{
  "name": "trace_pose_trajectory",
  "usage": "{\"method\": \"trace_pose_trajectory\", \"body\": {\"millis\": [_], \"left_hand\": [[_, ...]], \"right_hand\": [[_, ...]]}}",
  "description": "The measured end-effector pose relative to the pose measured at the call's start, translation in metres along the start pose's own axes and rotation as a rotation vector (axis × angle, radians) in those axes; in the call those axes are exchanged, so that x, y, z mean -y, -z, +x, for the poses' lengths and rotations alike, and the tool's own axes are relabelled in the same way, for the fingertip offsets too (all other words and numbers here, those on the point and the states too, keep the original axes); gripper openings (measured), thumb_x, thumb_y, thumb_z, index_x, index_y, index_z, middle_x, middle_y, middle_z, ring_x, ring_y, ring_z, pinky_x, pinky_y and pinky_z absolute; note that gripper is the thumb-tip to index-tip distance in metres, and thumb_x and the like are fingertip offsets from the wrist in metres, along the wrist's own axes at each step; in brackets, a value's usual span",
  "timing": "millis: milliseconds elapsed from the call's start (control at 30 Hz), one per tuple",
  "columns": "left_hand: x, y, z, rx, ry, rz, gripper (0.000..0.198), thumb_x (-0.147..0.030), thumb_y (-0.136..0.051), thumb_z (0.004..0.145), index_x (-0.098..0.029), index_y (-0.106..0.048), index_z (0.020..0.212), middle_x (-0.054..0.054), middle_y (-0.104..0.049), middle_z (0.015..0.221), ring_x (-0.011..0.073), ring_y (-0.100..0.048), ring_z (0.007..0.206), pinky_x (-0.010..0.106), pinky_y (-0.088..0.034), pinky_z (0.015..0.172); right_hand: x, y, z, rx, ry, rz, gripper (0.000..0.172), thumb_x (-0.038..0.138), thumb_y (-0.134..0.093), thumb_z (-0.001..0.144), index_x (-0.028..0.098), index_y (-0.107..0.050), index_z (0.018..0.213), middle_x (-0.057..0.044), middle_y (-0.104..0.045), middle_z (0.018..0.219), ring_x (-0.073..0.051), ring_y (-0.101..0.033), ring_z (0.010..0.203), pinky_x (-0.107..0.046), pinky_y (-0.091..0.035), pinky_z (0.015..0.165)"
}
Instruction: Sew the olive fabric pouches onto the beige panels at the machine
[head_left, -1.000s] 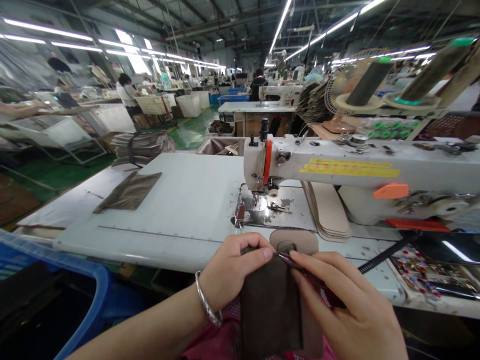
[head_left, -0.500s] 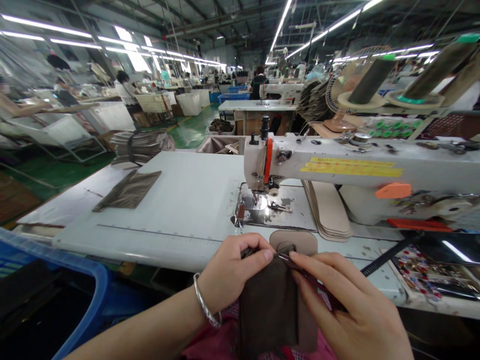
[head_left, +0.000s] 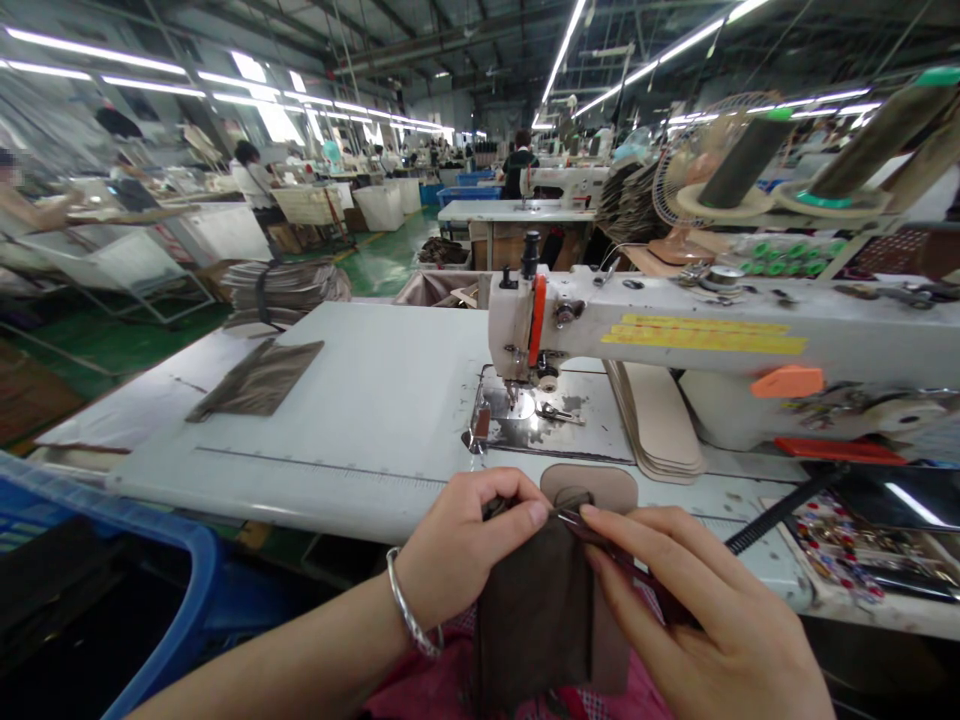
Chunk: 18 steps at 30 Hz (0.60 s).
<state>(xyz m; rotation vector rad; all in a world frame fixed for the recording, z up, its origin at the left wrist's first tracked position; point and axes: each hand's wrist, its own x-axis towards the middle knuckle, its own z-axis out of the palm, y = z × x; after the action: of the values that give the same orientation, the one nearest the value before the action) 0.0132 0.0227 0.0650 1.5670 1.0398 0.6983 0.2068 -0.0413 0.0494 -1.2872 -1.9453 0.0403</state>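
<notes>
My left hand (head_left: 480, 530), with a silver bangle at the wrist, is closed on the upper edge of a dark brown cloth piece (head_left: 536, 620). Thumb and fingers of my right hand (head_left: 690, 590) pinch a slim dark-red tool with a shiny metal tip (head_left: 600, 537); its exact kind is unclear. That tip touches the cloth's gathered top edge, right beside my left thumb. Behind the cloth is a stiff beige-brown panel (head_left: 600, 484) with rounded corners. Both pieces hang over the table's front edge above my lap.
A sewing machine (head_left: 675, 320) stands just beyond my hands, with stacked beige panels (head_left: 664, 420) under its arm. Folded brown cloth (head_left: 259, 380) lies on the table (head_left: 360, 370) at left. A blue crate (head_left: 202, 560) is at lower left; a tray of small parts (head_left: 862, 545) sits right.
Both hands keep nearly the same place and grip. The lower part of the cloth and panel has shifted very slightly.
</notes>
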Motion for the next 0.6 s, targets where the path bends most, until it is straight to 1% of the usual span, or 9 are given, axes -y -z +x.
{"method": "trace_pose_trajectory", "body": {"millis": [167, 433, 600], "left_hand": [[-0.0019, -0.0002, -0.0005, -0.006, 0.004, 0.012, 0.024, -0.035, -0.057, 0.086, -0.014, -0.066, 0.079, 0.002, -0.063, 0.078, 0.0155, -0.054, 0.077, 0.025, -0.039, 0.071], [-0.0005, 0.0000, -0.0001, -0.008, 0.017, 0.013, 0.024, -0.036, -0.057, 0.086, -0.014, -0.066, 0.081, 0.002, -0.063, 0.079, 0.0162, -0.055, 0.077, 0.025, -0.040, 0.070], [-0.0005, -0.0006, -0.0012, -0.004, -0.016, 0.045, 0.024, -0.035, -0.058, 0.085, -0.014, -0.065, 0.078, 0.002, -0.062, 0.076, 0.0155, -0.054, 0.075, 0.025, -0.040, 0.069]], "right_hand": [[-0.0004, 0.0003, -0.0005, 0.014, -0.016, -0.007, 0.026, 0.022, -0.053, 0.093, 0.025, -0.060, 0.117, -0.002, -0.062, 0.098, -0.012, -0.063, 0.085, -0.019, -0.053, 0.073], [-0.0002, -0.0007, -0.0010, -0.008, -0.016, -0.026, 0.025, 0.022, -0.054, 0.093, 0.025, -0.060, 0.116, -0.001, -0.061, 0.098, -0.011, -0.063, 0.085, -0.019, -0.052, 0.073], [0.0003, -0.0004, -0.0002, -0.006, -0.019, 0.005, 0.025, 0.020, -0.054, 0.092, 0.025, -0.060, 0.115, -0.002, -0.062, 0.097, -0.012, -0.062, 0.086, -0.019, -0.053, 0.074]]}}
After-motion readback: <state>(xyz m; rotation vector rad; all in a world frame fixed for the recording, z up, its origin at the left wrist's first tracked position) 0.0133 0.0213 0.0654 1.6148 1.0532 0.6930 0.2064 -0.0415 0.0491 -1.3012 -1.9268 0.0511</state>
